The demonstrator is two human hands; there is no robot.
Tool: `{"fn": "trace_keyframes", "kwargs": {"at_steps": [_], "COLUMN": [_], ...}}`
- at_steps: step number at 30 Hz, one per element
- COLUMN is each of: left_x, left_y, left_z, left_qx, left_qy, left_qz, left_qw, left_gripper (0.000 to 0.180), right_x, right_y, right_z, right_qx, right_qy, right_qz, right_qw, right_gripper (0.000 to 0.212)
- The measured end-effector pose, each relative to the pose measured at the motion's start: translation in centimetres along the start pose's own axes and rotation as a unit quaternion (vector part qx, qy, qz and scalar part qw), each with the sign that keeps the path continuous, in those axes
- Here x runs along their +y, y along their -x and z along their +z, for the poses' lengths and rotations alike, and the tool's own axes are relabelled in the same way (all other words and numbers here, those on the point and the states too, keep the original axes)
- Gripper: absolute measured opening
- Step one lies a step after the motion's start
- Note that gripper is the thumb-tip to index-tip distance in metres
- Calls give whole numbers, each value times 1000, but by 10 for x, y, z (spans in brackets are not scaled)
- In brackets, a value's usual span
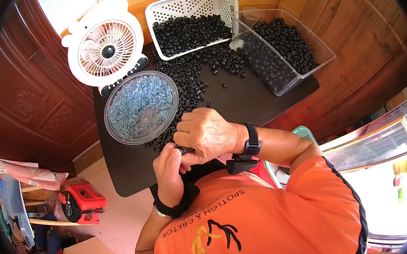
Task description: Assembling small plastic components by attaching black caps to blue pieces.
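The left hand point(168, 172) and right hand point(204, 132) meet at the near edge of the table point(134, 170), in front of an orange shirt point(274, 203). A short black part point(185, 150) is located between the hands, well inside the near edge's left half. The left hand grips the part with the thumb along its side; the other fingers of this hand are mostly hidden. The fingers of the right hand are curled closed against the part's other end — whether they hold anything further cannot be told. A black band point(252, 139) encircles the right wrist, with a dark block point(241, 164) just beside it; a dark cuff point(181, 201) covers the left wrist. Beyond the hands, a round clear tray point(138, 141) rests just inside the left edge of the table and carries a layer of translucent blue beads point(137, 104). Loose black pieces point(186, 79) form a heap along the right side of the tray, extending from near the hands toward the far edge. A clear bin point(319, 62) is positioned at the right edge, set at an angle and partly filled with similar black pieces. At the far edge stands a white basket point(191, 4) with perforated walls — also partly filled with black pieces — its right end close to the bin. A white fan point(108, 52) stands upright at the far left corner, just behind the tray.
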State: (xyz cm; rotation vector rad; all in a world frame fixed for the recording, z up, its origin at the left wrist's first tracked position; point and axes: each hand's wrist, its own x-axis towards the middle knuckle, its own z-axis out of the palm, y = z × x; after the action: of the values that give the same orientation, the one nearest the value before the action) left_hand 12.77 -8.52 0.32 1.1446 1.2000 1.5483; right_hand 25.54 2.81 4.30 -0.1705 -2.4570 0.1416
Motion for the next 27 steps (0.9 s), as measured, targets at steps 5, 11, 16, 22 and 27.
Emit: {"fn": "trace_keyframes", "kwargs": {"at_steps": [5, 11, 16, 22, 27], "left_x": [6, 4, 3, -3, 3], "left_y": [4, 7, 2, 2, 4], "left_z": [3, 3, 6, 1, -4], "left_qx": [-13, -34, -5, -11, 1], "left_qy": [-43, -66, -56, -25, -27], "left_qz": [-4, -3, -1, 24, 35], "left_qw": [999, 997, 998, 999, 999], "left_gripper": [31, 28, 31, 31, 33], "right_x": [3, 1, -5, -8, 59], "right_y": [1, 14, 7, -5, -19], "right_z": [1, 8, -4, -31, -111], "right_qx": [-12, -7, -21, 20, 172], "right_qy": [-26, -48, 9, 58, 325], "right_qz": [-38, -55, -7, -16, 148], "right_qw": [999, 997, 1000, 998, 918], "right_gripper": [24, 23, 25, 30, 22]}}
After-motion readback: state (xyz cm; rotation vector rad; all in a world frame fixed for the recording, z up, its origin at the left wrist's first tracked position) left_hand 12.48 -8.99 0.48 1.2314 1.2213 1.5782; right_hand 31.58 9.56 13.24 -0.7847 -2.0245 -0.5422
